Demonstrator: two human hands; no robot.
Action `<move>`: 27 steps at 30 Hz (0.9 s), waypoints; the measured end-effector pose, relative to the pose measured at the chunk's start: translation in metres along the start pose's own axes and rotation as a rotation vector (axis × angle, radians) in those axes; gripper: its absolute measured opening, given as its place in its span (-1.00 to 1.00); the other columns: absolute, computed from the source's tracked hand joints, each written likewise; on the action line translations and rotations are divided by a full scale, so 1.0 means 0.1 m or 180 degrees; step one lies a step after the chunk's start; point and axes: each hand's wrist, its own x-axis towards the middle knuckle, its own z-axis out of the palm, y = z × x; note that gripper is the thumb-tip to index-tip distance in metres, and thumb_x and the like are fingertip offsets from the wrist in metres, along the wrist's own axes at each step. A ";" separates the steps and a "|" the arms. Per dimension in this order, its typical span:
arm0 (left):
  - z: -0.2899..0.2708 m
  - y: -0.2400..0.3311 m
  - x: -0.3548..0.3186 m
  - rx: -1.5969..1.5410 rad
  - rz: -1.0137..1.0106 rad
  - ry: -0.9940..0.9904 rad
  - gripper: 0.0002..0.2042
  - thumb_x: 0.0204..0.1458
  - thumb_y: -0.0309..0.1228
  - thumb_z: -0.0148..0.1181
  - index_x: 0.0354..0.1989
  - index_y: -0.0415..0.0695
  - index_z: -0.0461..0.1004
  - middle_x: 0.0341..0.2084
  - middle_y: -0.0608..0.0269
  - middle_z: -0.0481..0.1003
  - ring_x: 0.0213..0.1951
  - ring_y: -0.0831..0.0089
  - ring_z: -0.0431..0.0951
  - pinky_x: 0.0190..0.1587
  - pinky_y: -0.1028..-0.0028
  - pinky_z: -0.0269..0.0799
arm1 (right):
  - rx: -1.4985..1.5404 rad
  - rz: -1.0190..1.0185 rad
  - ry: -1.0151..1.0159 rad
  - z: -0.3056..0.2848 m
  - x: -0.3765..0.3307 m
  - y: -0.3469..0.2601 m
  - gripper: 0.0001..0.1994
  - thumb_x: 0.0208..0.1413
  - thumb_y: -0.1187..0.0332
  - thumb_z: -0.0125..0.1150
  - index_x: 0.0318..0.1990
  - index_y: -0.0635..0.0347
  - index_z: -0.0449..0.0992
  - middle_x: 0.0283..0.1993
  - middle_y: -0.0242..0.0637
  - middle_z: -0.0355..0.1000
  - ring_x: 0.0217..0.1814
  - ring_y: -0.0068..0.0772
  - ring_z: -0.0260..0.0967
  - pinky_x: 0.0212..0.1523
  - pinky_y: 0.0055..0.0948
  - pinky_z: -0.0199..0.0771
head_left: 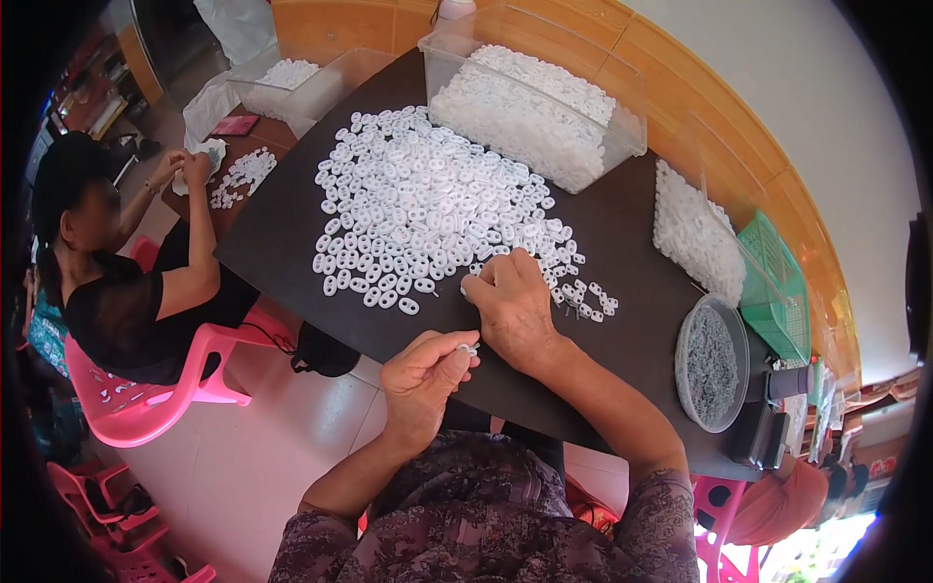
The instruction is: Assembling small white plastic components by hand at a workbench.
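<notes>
My left hand [425, 381] is closed, pinching a small white plastic piece [468, 350] between thumb and forefinger just off the table's near edge. My right hand [517, 306] rests at the near side of a big heap of white oval pieces [418, 194], each with two holes. Its fingers are bent together and pointed down at the tabletop, and what they grip, if anything, is hidden. Right of that hand lies a small cluster of white pieces [588, 301] with metal bits among them.
On the dark table [292, 209] stand a clear bin [632, 121] full of white pieces, another clear bin [695, 219], a green basket [777, 282] and a round tub [714, 364] of small grey metal parts. A person [126, 272] sits at left on a pink chair [146, 403].
</notes>
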 end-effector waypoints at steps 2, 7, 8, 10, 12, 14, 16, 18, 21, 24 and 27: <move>0.00 0.01 0.01 -0.0086 0.0071 0.0123 -0.81 0.11 -0.51 0.16 -0.14 -0.34 0.53 -0.42 0.25 0.46 -0.44 0.59 0.49 -0.46 0.68 0.35 | 0.0101 -0.0035 -0.0004 -0.04 -0.01 -0.04 -0.86 -0.33 0.55 0.15 -0.49 0.21 0.44 -0.43 -0.24 0.23 -0.34 -0.21 0.17 -0.31 -0.29 0.19; -0.04 0.04 0.00 -0.0012 0.0024 0.0070 -0.80 0.14 -0.50 0.13 -0.10 -0.30 0.52 -0.42 0.33 0.44 -0.39 0.63 0.50 -0.44 0.70 0.35 | 0.0321 -0.0038 -0.0240 -0.14 -0.12 -0.12 -0.85 -0.29 0.57 0.16 -0.45 0.20 0.45 -0.41 -0.23 0.28 -0.29 -0.16 0.21 -0.26 -0.26 0.25; -0.04 0.04 0.00 -0.0013 0.0028 0.0090 -0.80 0.14 -0.50 0.13 -0.10 -0.30 0.52 -0.41 0.33 0.44 -0.39 0.63 0.50 -0.44 0.70 0.35 | 0.0322 -0.0024 -0.0239 -0.15 -0.14 -0.13 -0.85 -0.29 0.57 0.16 -0.45 0.20 0.45 -0.41 -0.23 0.28 -0.29 -0.16 0.21 -0.26 -0.26 0.25; -0.03 0.03 0.01 0.0000 0.0034 0.0104 -0.80 0.14 -0.50 0.13 -0.09 -0.30 0.51 -0.40 0.33 0.44 -0.39 0.64 0.50 -0.45 0.70 0.34 | 0.0685 0.0262 -0.0210 -0.19 -0.20 -0.12 -0.83 -0.23 0.58 0.21 -0.39 0.20 0.48 -0.38 -0.21 0.33 -0.30 -0.15 0.26 -0.27 -0.25 0.29; -0.02 0.03 0.01 0.0018 0.0038 0.0137 -0.79 0.14 -0.50 0.13 -0.08 -0.29 0.51 -0.40 0.33 0.45 -0.39 0.64 0.49 -0.45 0.70 0.34 | 0.1201 0.0749 -0.0381 -0.35 -0.23 -0.11 -0.82 -0.17 0.58 0.25 -0.33 0.22 0.49 -0.39 -0.29 0.34 -0.33 -0.29 0.29 -0.29 -0.36 0.31; 0.04 0.05 0.01 -0.0028 -0.0086 0.0190 -0.78 0.14 -0.50 0.13 -0.06 -0.29 0.50 -0.39 0.32 0.45 -0.40 0.64 0.48 -0.43 0.69 0.35 | 0.2498 0.1957 -0.0516 -0.45 -0.31 -0.10 -0.83 -0.03 0.57 0.26 -0.23 0.27 0.50 -0.35 -0.45 0.39 -0.33 -0.62 0.32 -0.28 -0.59 0.34; 0.11 0.01 0.03 -0.0038 -0.0018 0.0122 -0.77 0.14 -0.50 0.13 -0.05 -0.28 0.50 -0.39 0.32 0.48 -0.42 0.66 0.47 -0.44 0.70 0.33 | 0.3067 0.2281 -0.0519 -0.55 -0.35 -0.05 -0.86 0.01 0.55 0.24 -0.24 0.24 0.50 -0.36 -0.47 0.40 -0.33 -0.67 0.32 -0.29 -0.62 0.34; 0.18 -0.01 0.04 -0.0048 0.0053 0.0053 -0.76 0.14 -0.49 0.14 -0.03 -0.28 0.49 -0.40 0.32 0.50 -0.44 0.68 0.46 -0.45 0.71 0.32 | 0.3755 0.2642 -0.0492 -0.65 -0.37 -0.05 -0.90 0.07 0.52 0.21 -0.24 0.22 0.50 -0.34 -0.50 0.43 -0.34 -0.73 0.31 -0.30 -0.66 0.32; 0.24 -0.04 0.04 0.0036 0.0168 -0.0060 -0.76 0.13 -0.51 0.14 -0.03 -0.29 0.49 -0.39 0.31 0.49 -0.40 0.66 0.47 -0.42 0.70 0.35 | 0.3968 0.2850 -0.0630 -0.70 -0.40 -0.03 -0.90 0.09 0.49 0.19 -0.22 0.22 0.50 -0.34 -0.45 0.46 -0.33 -0.70 0.33 -0.31 -0.67 0.32; 0.26 -0.12 0.04 0.0429 0.0488 -0.0166 -0.76 0.12 -0.53 0.15 -0.04 -0.30 0.48 -0.38 0.31 0.47 -0.37 0.63 0.48 -0.38 0.68 0.38 | 0.4321 0.3010 -0.0398 -0.74 -0.40 -0.05 -0.87 0.12 0.47 0.17 -0.20 0.29 0.51 -0.33 -0.35 0.50 -0.30 -0.61 0.41 -0.32 -0.63 0.35; 0.31 -0.12 0.04 0.0497 0.0515 -0.0077 -0.78 0.08 -0.57 0.17 -0.09 -0.30 0.49 -0.47 0.28 0.46 -0.44 0.64 0.44 -0.39 0.65 0.35 | 0.4319 0.2994 -0.0258 -0.72 -0.46 -0.02 -0.85 0.14 0.47 0.16 -0.16 0.29 0.53 -0.34 -0.35 0.51 -0.32 -0.62 0.42 -0.32 -0.63 0.35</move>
